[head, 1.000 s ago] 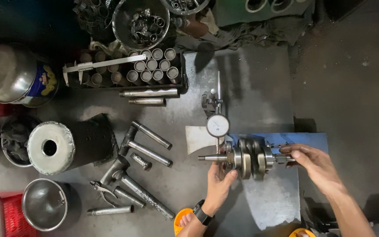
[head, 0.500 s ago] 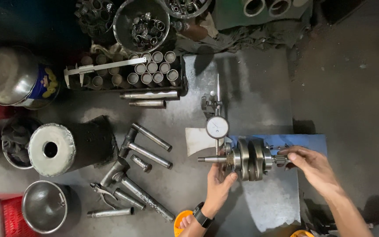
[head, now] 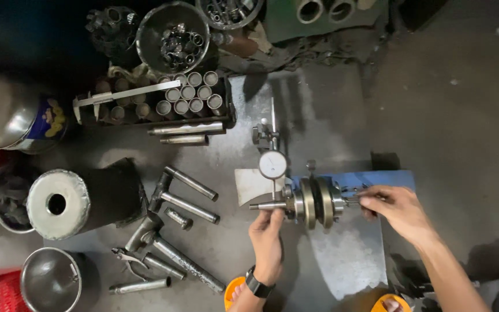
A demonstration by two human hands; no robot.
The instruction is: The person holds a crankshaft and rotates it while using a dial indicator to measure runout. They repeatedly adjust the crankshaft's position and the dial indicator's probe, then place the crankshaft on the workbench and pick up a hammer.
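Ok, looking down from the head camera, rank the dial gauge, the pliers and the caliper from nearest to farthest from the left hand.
From the left hand:
1. Dial gauge, just above it.
2. Pliers, on the floor to its left.
3. Caliper, on the tray at upper left.

A mechanic's workshop: stained concrete floor (head: 446, 115), loose steel rods (head: 189, 207), a tray of metal sleeves (head: 189, 95), a vernier caliper (head: 125, 94), a dial gauge (head: 272, 164) over a crankshaft (head: 313, 202).

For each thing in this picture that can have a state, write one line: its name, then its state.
Crankshaft: lying level, held at both ends.
Left hand: gripping the left shaft end.
Right hand: gripping the right end.
Dial gauge: upright, beside the crankshaft.
Caliper: lying across the tray.
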